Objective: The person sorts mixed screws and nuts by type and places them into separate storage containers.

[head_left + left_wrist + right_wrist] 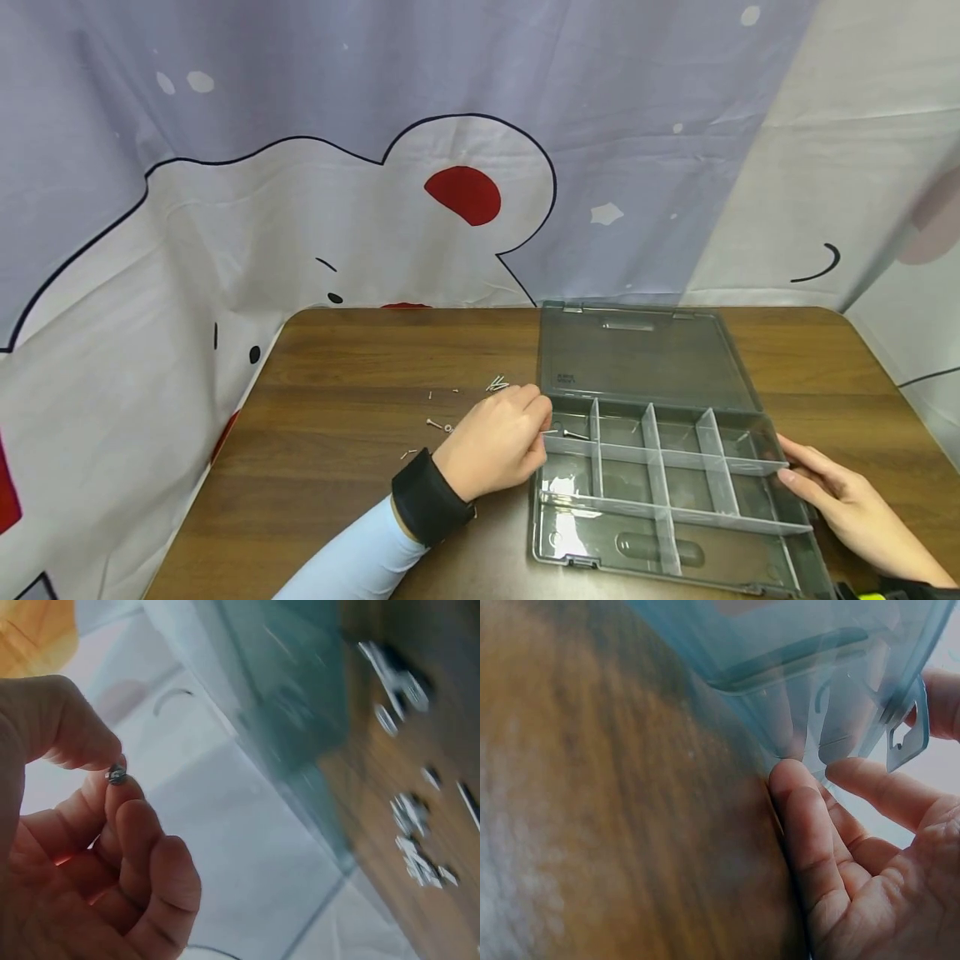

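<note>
My left hand point(495, 437) is at the left edge of a grey see-through compartment box point(731, 560), over its back left cell. Thumb and forefinger pinch a small metal screw point(116, 775); its head shows between the fingertips in the left wrist view. Another screw point(576, 435) lies in that back left cell. At the opposite side, my right hand point(847, 500) rests its extended fingers against the box's right wall. The right wrist view shows those fingertips point(791, 776) touching the clear plastic low down, beside the tabletop.
The box's lid point(645, 358) lies folded back on the wooden table point(337, 483). Left of the box are loose screws point(497, 384) in a small group, a longer screw point(434, 424) and tiny pieces of hardware point(408, 454). A printed curtain point(300, 225) hangs behind the table.
</note>
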